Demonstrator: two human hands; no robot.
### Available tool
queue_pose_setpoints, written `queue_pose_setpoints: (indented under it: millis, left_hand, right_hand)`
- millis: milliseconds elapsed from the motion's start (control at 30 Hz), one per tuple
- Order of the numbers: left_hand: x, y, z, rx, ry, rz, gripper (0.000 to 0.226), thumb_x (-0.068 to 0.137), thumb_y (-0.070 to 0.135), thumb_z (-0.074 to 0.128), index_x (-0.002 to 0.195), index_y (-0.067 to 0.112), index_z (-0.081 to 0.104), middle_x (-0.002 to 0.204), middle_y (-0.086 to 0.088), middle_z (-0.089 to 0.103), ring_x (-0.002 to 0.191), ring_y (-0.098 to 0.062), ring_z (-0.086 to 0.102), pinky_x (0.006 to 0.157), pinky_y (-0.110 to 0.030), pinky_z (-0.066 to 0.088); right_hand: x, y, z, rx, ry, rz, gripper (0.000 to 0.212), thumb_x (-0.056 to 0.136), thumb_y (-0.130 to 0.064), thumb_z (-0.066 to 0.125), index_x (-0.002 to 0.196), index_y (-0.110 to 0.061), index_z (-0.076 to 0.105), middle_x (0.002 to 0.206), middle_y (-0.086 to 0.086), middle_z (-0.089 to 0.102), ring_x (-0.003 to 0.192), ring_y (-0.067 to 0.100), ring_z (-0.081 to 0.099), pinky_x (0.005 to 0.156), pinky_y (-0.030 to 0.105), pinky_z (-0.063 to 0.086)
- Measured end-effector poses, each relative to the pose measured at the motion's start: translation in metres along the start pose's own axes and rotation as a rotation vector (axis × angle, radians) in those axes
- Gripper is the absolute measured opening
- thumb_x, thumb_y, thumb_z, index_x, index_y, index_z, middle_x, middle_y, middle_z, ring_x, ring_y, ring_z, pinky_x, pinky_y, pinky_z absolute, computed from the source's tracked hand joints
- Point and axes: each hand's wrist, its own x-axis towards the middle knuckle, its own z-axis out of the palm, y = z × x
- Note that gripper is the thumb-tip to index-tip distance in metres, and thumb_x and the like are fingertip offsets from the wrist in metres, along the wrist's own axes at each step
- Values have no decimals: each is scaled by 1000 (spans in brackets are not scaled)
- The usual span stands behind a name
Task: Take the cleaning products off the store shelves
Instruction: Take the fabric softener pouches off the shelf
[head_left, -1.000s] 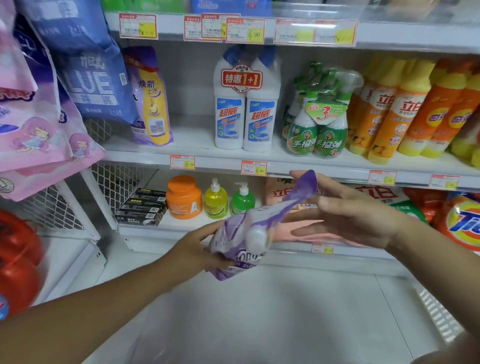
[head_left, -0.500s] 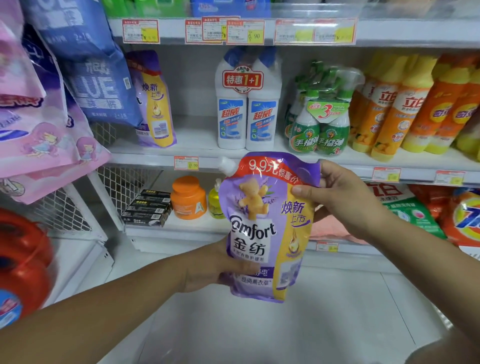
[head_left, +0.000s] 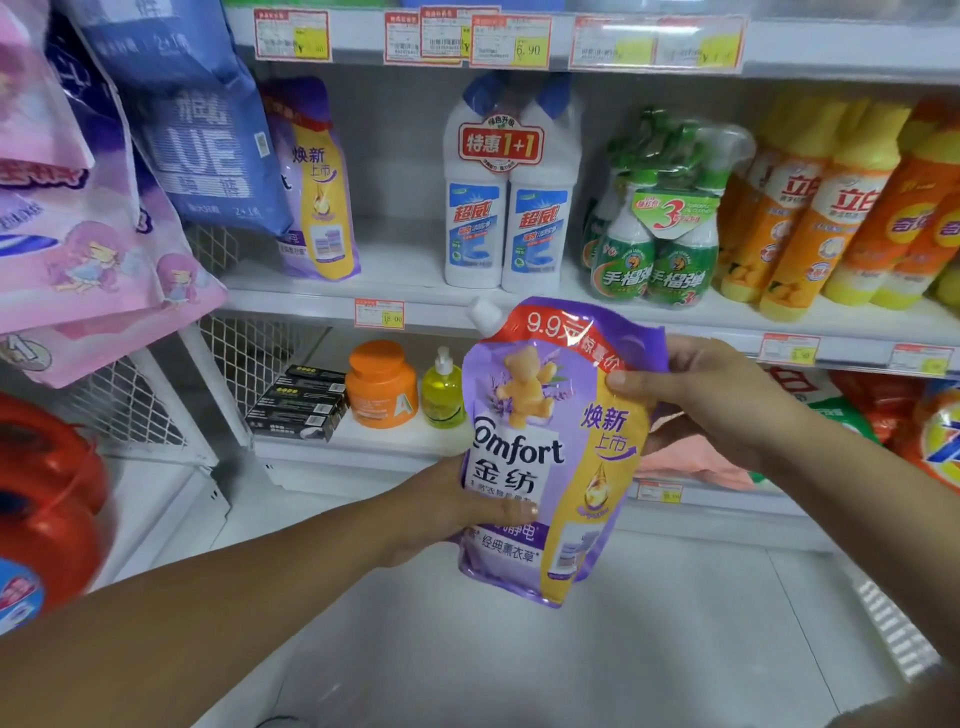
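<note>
Pouch (head_left: 550, 457) clear of the far shelf (head_left: 301, 302): my left hand (head_left: 447, 512) grips its base, right hand (head_left: 717, 400) pinches its top; stowing it probably comes next.

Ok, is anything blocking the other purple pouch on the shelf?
Partly: the blue hanging bag covers the shelf pouch at its left; the front looks clear. The left hand and right hand hold the Comfort pouch.

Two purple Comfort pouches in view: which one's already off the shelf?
The front Comfort pouch, gripped low by the left hand and at its top by the right hand. The other pouch stands on the shelf beside the blue bag.
</note>
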Motion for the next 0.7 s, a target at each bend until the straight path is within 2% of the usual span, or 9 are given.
queue_pose_setpoints:
  millis: [100, 167, 267, 400, 500, 567, 633, 700]
  left_hand:
    - [10, 4, -11, -30, 59, 52, 54, 73, 22, 82, 121, 31, 58, 113, 10, 73, 104, -10, 69, 85, -33, 57]
    - [22, 2, -25, -55, 104, 55, 45, 81, 20, 79, 119, 33, 60, 110, 14, 73, 101, -6, 68, 87, -34, 56]
    - [50, -26, -40, -151, 185, 36, 43, 82, 12, 78, 118, 29, 61, 109, 3, 74, 99, -11, 70, 90, -40, 55]
    - [96, -75, -38, -175, 288, 27, 32, 80, -2, 76, 98, 21, 63, 83, 9, 76, 81, -8, 71, 71, -29, 53]
    - [131, -115, -38, -132, 379, 24, 42, 63, 6, 86, 99, 15, 66, 90, -2, 77, 87, -18, 70, 77, -33, 55]
    - [152, -141, -37, -94, 397, 0, 44, 58, 13, 87, 96, 12, 65, 91, -7, 76, 85, -19, 70, 82, -36, 55]
    - [170, -164, -34, -84, 403, -33, 36, 66, 1, 87, 90, 12, 62, 83, -1, 76, 78, -12, 69, 76, -27, 54]
    - [184, -181, -29, -78, 381, -68, 30, 76, -9, 78, 88, 11, 60, 73, 8, 74, 69, -4, 68, 69, -17, 49]
  right_hand:
    - [6, 8, 13, -14, -6, 15, 9, 87, -12, 71, 96, -10, 70, 76, 12, 76, 59, 20, 67, 54, 34, 58]
    - [16, 22, 25, -22, 0, 29, 8, 88, -9, 70, 96, -10, 68, 70, 7, 74, 52, 16, 64, 47, 28, 55]
    - [35, 55, 41, -59, -1, 87, 9, 88, -9, 71, 95, -6, 67, 71, 11, 72, 55, 21, 62, 49, 27, 54]
    - [63, 117, 53, -79, 55, 179, 13, 86, -5, 74, 82, -4, 61, 64, 8, 64, 52, 16, 56, 53, 26, 49]
    - [78, 167, 61, -67, 77, 230, 18, 84, 1, 74, 76, -5, 59, 60, 3, 58, 52, 12, 50, 48, 18, 44]
    - [85, 199, 65, -60, 94, 263, 22, 82, 1, 76, 72, -9, 60, 56, -4, 57, 53, 10, 48, 51, 18, 42]
    - [90, 228, 66, -50, 120, 298, 23, 81, -2, 79, 70, -12, 61, 56, -6, 57, 56, 11, 47, 56, 23, 41]
    - [91, 252, 67, -56, 146, 332, 20, 79, -7, 81, 71, -12, 63, 60, -3, 60, 59, 12, 50, 58, 24, 40]
